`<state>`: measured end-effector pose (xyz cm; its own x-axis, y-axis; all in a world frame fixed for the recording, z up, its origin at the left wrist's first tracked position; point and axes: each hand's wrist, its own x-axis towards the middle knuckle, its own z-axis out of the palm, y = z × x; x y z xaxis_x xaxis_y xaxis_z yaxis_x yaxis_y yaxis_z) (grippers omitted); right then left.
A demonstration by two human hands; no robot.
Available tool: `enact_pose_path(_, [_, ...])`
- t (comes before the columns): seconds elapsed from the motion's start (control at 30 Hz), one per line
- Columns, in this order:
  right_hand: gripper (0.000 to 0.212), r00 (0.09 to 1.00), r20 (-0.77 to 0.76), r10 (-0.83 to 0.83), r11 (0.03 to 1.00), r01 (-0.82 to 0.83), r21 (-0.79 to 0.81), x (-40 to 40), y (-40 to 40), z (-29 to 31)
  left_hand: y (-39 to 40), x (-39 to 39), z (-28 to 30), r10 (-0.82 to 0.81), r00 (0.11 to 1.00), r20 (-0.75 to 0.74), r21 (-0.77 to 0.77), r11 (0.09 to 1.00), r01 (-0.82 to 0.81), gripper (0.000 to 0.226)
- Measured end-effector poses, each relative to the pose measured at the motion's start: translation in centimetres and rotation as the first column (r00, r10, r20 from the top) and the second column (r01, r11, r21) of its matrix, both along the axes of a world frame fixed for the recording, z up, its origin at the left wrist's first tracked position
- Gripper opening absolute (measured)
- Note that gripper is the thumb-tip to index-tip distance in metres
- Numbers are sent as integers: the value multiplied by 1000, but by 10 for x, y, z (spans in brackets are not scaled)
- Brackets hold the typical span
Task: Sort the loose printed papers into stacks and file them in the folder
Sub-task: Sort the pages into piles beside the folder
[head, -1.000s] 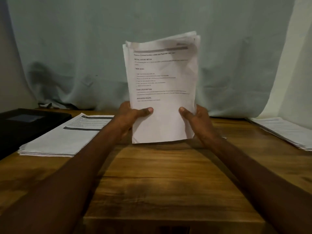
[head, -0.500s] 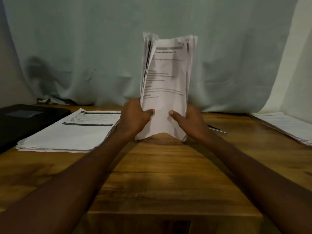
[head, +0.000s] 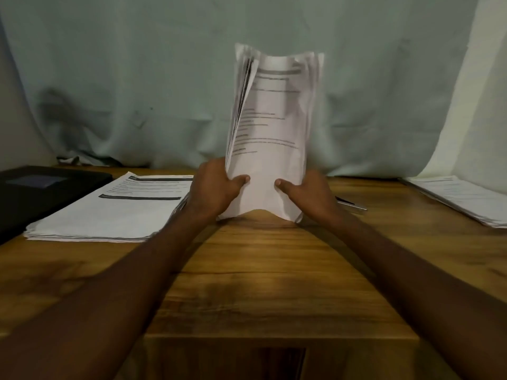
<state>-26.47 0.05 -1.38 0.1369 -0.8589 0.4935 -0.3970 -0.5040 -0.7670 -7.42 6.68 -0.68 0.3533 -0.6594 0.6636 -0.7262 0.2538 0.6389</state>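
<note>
Upright, paper sheaf point(head: 274, 127) long axis vertical (print facing wearer), both hands' fingers gripping bottom.

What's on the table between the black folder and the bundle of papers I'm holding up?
In the head view, a flat stack of printed papers lies between the black folder and the held bundle.

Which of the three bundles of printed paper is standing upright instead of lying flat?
The middle bundle, gripped by the left hand and right hand. The left stack and right stack lie flat.
</note>
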Motion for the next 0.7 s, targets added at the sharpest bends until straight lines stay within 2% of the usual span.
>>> enact_pose_path(0.07, [55, 1000, -5, -8, 999, 9, 31, 1, -1, -4, 1, 1, -2, -4, 1000, -6, 7, 1000, 4, 50])
enact_pose_path(0.2, [52, 996, 60, -68, 994, 72, -77, 3, 2, 6, 4, -1, 5, -26, 1000, -7, -79, 997, 25, 48])
enact_pose_path(0.33, [57, 997, -57, -57, 997, 60, 56, 1, 0, -4, -2, 3, -5, -12, 1000, -5, 157, 987, 12, 54])
enact_pose_path(0.5, [51, 995, -38, -90, 996, 90, -16, 1, 0, 3, -1, 0, -2, -14, 1000, -15, 118, 993, 16, 60])
enact_pose_path(0.6, [56, 994, -82, -73, 995, 78, 55, 1, 1, -2, -3, 3, -8, 12, 995, -100, 196, 981, 8, 62])
enact_pose_path(0.7, [55, 999, -36, -37, 998, 39, 48, -1, 2, -4, -5, 2, -8, -7, 993, -115, 155, 988, 25, 63])
